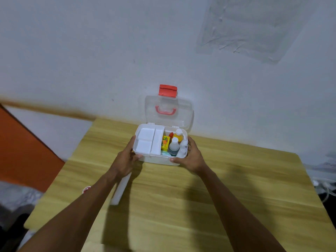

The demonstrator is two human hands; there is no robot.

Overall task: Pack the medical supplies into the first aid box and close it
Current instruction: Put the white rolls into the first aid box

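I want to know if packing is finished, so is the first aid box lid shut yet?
No, the clear lid stands upright and open behind the first aid box, with bottles still visible inside.

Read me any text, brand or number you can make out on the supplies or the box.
Nothing can be read in this view.
Grey bottle with white cap: dark label print, too blurred to read.
Small yellow carton: coloured pictures, any lettering too small.
Orange bottle: no legible label.
White first aid box and clear lid: no lettering visible.
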